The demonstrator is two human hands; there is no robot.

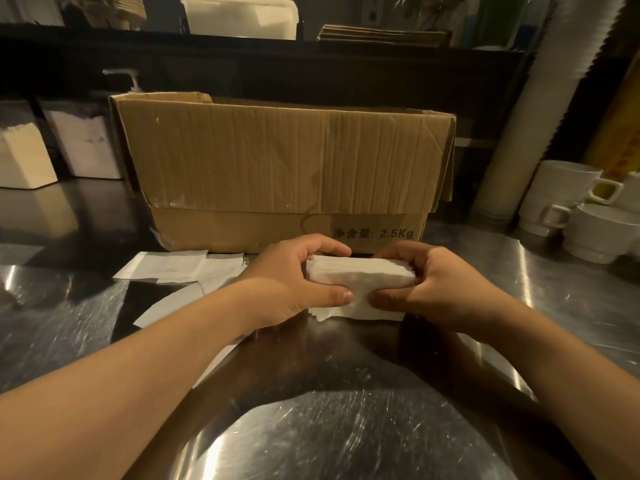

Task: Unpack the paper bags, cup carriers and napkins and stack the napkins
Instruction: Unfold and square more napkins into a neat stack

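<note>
Counter (346,427) is seen as brushed metal, glossy, w/ fine scratches and bright glare. Box (284,161) is made of brown corrugated cardboard, matt, creased and scuffed, w/ black print on front. Napkin stack (360,278) is shown as soft white paper, matt, slightly textured. Loose sheets (173,268) are thin white paper, flat and matt. Mugs (568,199) are given as smooth white ceramic, approx. semi-gloss.

Napkin stack (360,277) between both hands

Dim, warm light; glare streaks the steel counter (346,427), edges bend wide-angle, background shelves (242,46) soft.
</note>
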